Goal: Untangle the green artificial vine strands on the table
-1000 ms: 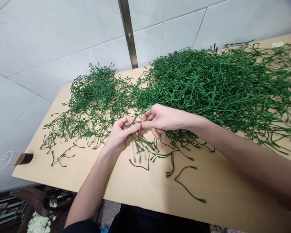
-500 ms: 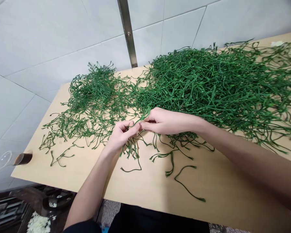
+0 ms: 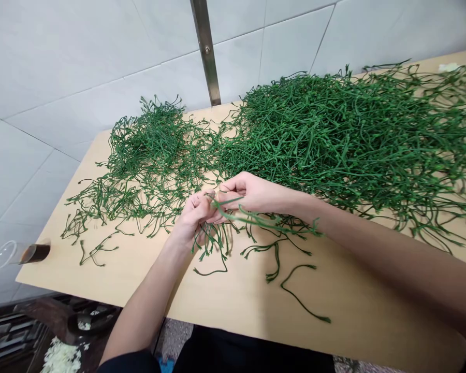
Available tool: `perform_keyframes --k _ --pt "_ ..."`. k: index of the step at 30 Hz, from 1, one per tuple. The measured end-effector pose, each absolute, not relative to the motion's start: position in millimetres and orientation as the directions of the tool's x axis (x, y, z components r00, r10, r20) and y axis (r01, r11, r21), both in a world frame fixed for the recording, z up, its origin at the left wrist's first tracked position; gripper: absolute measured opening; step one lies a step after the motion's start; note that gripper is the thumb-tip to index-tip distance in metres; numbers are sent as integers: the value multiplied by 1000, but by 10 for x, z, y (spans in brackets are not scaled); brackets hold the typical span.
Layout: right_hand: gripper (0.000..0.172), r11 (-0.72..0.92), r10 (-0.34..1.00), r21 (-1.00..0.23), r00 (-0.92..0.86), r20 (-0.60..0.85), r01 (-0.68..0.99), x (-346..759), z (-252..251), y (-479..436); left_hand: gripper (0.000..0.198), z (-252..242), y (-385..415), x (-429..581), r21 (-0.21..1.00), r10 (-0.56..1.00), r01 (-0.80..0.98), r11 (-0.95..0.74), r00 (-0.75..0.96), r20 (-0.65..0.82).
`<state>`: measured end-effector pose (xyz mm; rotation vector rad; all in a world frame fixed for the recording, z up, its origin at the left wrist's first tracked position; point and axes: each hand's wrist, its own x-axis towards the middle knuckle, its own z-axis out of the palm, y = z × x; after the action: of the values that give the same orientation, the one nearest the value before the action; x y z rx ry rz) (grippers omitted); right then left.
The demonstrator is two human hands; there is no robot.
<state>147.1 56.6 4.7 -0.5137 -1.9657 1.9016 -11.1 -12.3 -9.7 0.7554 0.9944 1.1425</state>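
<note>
My left hand (image 3: 192, 217) is closed, with thumb and fingers pinching thin green stems (image 3: 270, 221) that look like plastic flower stems. My right hand (image 3: 244, 192) meets it fingertip to fingertip and is also closed on these stems. Their forked tips reach out to the right, just below my right wrist; the gripped ends are mostly hidden by my fingers. Beneath both hands lies a small bunch of similar stems (image 3: 213, 241). Behind my right hand spreads a large tangled heap of green stems (image 3: 334, 134), and a smaller heap (image 3: 151, 140) sits at the far left.
The wooden tabletop (image 3: 225, 298) runs along a tiled wall (image 3: 81, 57) with a metal strip (image 3: 207, 52). A clear plastic cup with dark liquid (image 3: 34, 253) is at the left edge. White petal-like pieces (image 3: 62, 356) lie below at lower left. Single stems lie near the front.
The held stems have swung from pointing away, toward the heap, to trailing rightward below my right hand. My right hand's fingers have shifted slightly left, against my left hand.
</note>
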Motion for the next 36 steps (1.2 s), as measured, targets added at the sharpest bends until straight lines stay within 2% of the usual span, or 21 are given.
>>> perform_keyframes --k 2,4,7,17,23,27,31,36 --pt "51 -24 482 -1000 -876 -3 -9 1470 34 567 66 -102 -107 -90 894 972 -387 225 155 -177" --pt "52 -11 485 -1000 -874 12 -20 1477 21 575 71 -105 -91 -81 908 972 -369 199 195 -134" --pt "54 30 486 -1000 -874 15 0 1490 0 593 74 -103 -80 -85 920 971 -330 213 173 -163" --pt "46 -12 421 -1000 -907 -12 8 1517 11 596 79 -60 -91 -32 927 968 -300 226 179 -177" --pt "64 12 551 -1000 -834 -6 15 1493 -108 634 76 -78 -82 -13 943 985 -291 159 104 -134" --pt "64 10 546 -1000 -838 7 -1 1498 -78 631 73 -92 -99 -38 956 983 -248 158 130 -128" --pt "58 29 495 -998 -868 -38 60 1511 10 593 76 -118 -111 -71 965 969 -200 167 213 -123" --pt "65 37 478 -996 -877 -53 80 1492 -41 600 83 -174 -94 -74 984 986 -145 103 143 -83"
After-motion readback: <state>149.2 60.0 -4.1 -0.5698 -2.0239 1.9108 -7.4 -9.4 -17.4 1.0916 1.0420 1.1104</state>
